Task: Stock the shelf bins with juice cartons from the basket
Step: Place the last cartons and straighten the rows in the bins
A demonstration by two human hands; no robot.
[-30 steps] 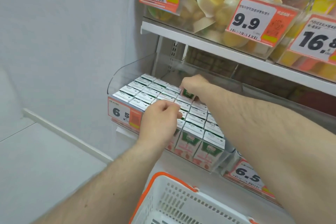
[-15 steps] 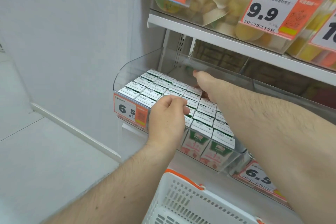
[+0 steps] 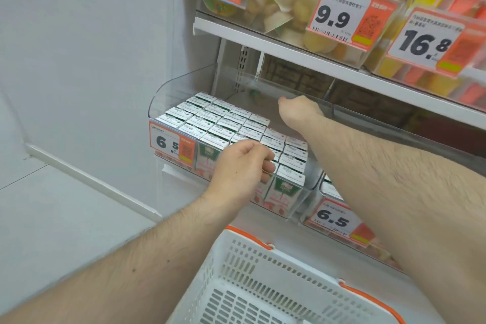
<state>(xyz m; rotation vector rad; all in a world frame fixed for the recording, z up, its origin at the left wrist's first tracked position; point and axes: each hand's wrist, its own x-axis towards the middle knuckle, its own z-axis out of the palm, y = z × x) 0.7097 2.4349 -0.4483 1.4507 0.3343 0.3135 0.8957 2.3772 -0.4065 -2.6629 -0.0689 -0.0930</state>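
Head view. The clear shelf bin (image 3: 181,92) at the left end of the lower shelf holds juice cartons (image 3: 223,123) upright in tight rows from the front wall back; bare bin floor shows at the rear right corner. The right hand (image 3: 297,110) reaches into that rear corner. Its fingers are turned away from the camera, so whether it grasps a carton or has let go cannot be told. The left hand (image 3: 242,168) sits at the bin's front edge, fingers curled onto the carton tops in the front rows, apparently steadying them.

The basket (image 3: 263,279) stands below the shelf; the part in view shows no cartons.

Judgement: the step in hand is seating a carton in the rear gap. The next move calls for withdrawing the right arm clear of the upper shelf edge (image 3: 289,50), then checking the basket for remaining stock.
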